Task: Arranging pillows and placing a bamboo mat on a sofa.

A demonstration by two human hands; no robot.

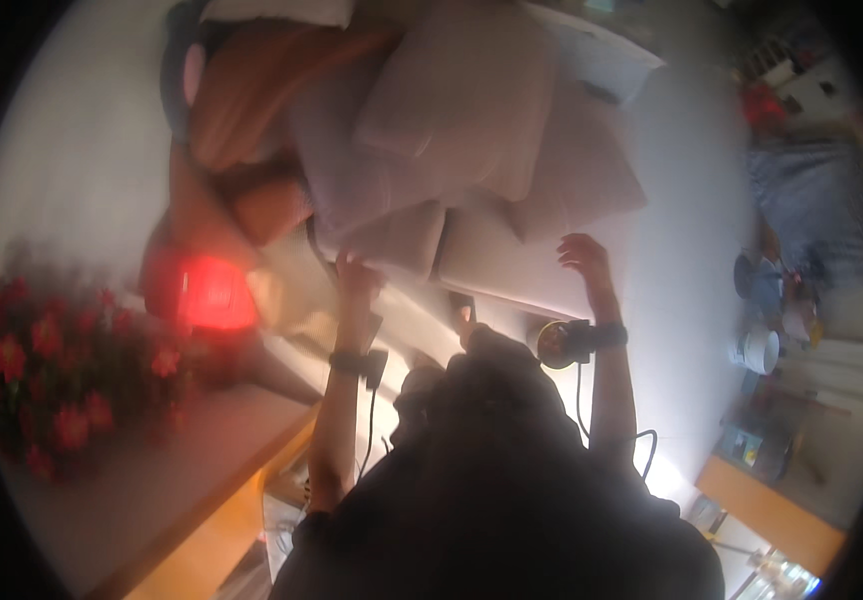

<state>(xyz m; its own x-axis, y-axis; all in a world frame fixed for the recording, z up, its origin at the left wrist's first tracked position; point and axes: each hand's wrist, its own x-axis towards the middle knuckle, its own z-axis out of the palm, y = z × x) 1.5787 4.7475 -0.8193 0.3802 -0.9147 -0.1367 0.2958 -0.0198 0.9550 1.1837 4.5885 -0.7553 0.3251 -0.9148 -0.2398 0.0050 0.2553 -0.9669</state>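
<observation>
dark-clothed torso (pixel 492 480) foremost. two seat cushions (pixel 517 260) ahead, pillows (pixel 457 95) piled behind, count blurred. both arms extended: left hand (pixel 357 277) at left cushion's front edge, finger spread unclear; right hand (pixel 584 255) before right cushion, fingers loosely apart, bent. one red lamp (pixel 218 292).

Head-worn downward fisheye view

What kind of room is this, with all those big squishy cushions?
Probably a living room in someone's home, though the picture is blurry. There's what looks like a sofa piled with cushions, a glowing red lamp and red flowers.
</observation>
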